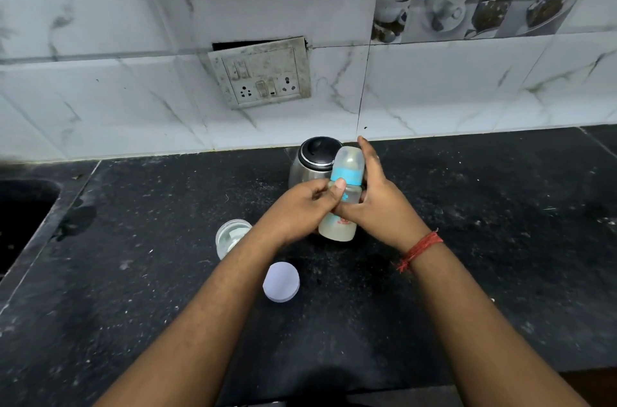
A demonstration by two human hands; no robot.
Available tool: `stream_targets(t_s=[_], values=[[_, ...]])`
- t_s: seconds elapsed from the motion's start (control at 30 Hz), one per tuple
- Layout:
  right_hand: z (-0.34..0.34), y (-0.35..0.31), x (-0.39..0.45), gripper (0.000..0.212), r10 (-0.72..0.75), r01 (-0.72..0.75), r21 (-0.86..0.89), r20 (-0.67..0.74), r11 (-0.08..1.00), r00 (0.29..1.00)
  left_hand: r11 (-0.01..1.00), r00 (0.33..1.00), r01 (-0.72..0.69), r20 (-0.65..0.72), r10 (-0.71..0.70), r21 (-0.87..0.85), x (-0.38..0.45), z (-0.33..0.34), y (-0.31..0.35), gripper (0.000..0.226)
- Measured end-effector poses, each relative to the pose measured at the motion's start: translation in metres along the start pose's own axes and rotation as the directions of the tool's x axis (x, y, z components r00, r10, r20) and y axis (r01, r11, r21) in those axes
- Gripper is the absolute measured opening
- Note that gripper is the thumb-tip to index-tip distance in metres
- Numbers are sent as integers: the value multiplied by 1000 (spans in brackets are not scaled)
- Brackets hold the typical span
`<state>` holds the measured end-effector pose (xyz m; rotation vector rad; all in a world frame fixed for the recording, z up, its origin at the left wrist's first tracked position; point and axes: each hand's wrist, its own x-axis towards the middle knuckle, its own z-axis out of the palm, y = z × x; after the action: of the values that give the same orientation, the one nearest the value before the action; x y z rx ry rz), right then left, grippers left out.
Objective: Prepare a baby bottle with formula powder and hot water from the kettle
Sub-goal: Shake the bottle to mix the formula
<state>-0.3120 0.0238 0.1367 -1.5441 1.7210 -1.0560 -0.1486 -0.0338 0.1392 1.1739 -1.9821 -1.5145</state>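
Note:
A baby bottle point(339, 229) with a blue collar and a clear cap stands slightly tilted between both hands, filled with pale milky liquid. My left hand point(300, 206) grips its middle, thumb on the front. My right hand point(374, 199) lies along its right side with straight fingers pointing up, the thumb crossing its front. Right behind the bottle stands a steel kettle point(309, 163) with a black lid. An open clear jar point(232, 236) sits to the left, partly behind my left forearm. Its white lid point(281, 281) lies flat nearer to me.
The black stone counter point(484, 256) runs to a marble-tiled wall with a switch and socket plate point(262, 74). A dark sink point(20, 223) opens at the far left. The counter's front edge runs along the bottom of the view.

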Motion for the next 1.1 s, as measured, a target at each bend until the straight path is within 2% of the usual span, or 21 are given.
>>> stream_targets(t_s=[0.07,0.13,0.2,0.23,0.33,0.4,0.47,0.5,0.6,0.63,0.7,0.77,0.83,0.87,0.93,1.0,1.03,1.1], values=[[-2,4,0,107,8,-5,84,-29,996,1000,994,995,-80,-51,84,75,-2,2,1,40],[-6,10,0,109,31,-20,136,-78,990,996,963,961,-151,-195,196,225,-1,3,-4,54],[-15,14,0,109,55,-32,178,-122,983,991,855,919,-116,-271,285,505,2,0,-14,81],[-20,17,0,108,64,-33,219,-138,975,988,790,904,-77,-291,312,608,3,-3,-18,88],[-40,19,0,101,98,3,375,-250,927,963,664,891,-21,-287,351,748,5,-12,-24,91],[-49,21,2,98,135,56,438,-392,897,910,620,894,-3,-275,353,785,6,-14,-26,90],[-52,23,3,97,168,67,452,-460,890,872,600,897,20,-279,343,800,8,-14,-28,89],[-50,22,1,98,158,58,437,-442,898,883,595,896,28,-284,341,803,9,-14,-28,88],[-37,17,-8,97,105,-6,414,-218,910,970,596,886,35,-301,353,802,11,-12,-30,85],[-34,14,-10,96,100,-4,438,-195,899,976,600,884,37,-307,354,799,11,-12,-31,84],[-37,10,-10,94,129,61,523,-320,850,939,606,884,40,-310,349,795,11,-14,-32,82],[-48,8,-5,93,215,141,589,-492,796,843,612,887,45,-313,339,790,11,-15,-33,82],[-58,7,-2,95,243,151,576,-548,804,800,619,887,51,-320,332,784,11,-15,-32,82],[-59,6,-3,97,213,128,545,-519,829,828,623,887,52,-323,330,780,11,-15,-31,82],[-55,5,-6,101,121,49,453,-339,890,933,627,888,51,-323,328,778,12,-13,-30,82],[-47,6,-10,104,70,19,417,-196,909,978,624,887,46,-320,334,780,12,-11,-29,82],[-44,5,-11,104,68,34,438,-215,899,974,621,886,43,-318,339,783,12,-11,-28,82],[-45,5,-10,103,114,92,509,-359,856,926,615,885,37,-312,346,787,12,-11,-26,82]])
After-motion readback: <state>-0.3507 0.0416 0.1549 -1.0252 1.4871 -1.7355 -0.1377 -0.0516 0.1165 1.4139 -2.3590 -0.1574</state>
